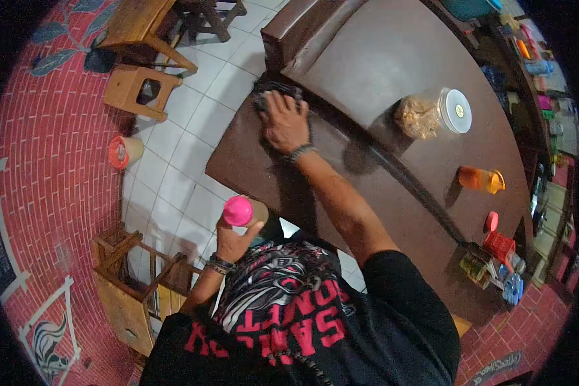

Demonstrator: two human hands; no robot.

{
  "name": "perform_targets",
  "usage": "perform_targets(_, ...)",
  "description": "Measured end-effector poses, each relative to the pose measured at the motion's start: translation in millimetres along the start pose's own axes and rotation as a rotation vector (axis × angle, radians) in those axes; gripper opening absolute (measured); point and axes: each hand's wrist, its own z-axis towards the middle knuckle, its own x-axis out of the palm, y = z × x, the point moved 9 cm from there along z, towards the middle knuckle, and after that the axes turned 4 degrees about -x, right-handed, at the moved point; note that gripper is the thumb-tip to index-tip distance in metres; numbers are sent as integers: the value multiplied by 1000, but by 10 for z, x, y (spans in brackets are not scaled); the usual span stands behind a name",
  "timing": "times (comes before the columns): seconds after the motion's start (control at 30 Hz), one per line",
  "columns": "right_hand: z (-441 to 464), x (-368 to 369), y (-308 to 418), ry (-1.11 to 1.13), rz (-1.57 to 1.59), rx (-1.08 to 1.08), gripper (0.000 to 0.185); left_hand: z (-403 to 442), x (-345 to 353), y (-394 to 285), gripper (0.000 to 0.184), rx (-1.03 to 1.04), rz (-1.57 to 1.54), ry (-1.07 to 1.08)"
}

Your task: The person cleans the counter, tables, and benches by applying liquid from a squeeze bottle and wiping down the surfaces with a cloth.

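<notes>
My left hand is wrapped round a clear plastic container with a pink lid, held off the table's near left edge. Stretched out over the brown table, my right hand presses down on a crumpled dark cloth. The cloth lies at the table's left edge, by the corner of a raised brown section. Its fingers lie spread on top of the cloth, which is partly hidden beneath them.
A large jar with a white lid lies on the table, beyond an orange container. A red basket and small packets stand at the right. Wooden stools and a lidded bucket are on the tiled floor.
</notes>
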Motion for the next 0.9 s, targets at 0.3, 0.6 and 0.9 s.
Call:
perform_targets(0.3,-349,391,703,28,158,-257,58,10,-302,128,46,-126,-48,-85)
perform_targets(0.6,-2361,-1022,-1314,-164,-123,223,63,142,539,-372,61,113,167,66)
perform_targets(0.9,-6213,-2383,-2611,-95,-449,1213,61,-551,2570,-1449,66,353,332,691)
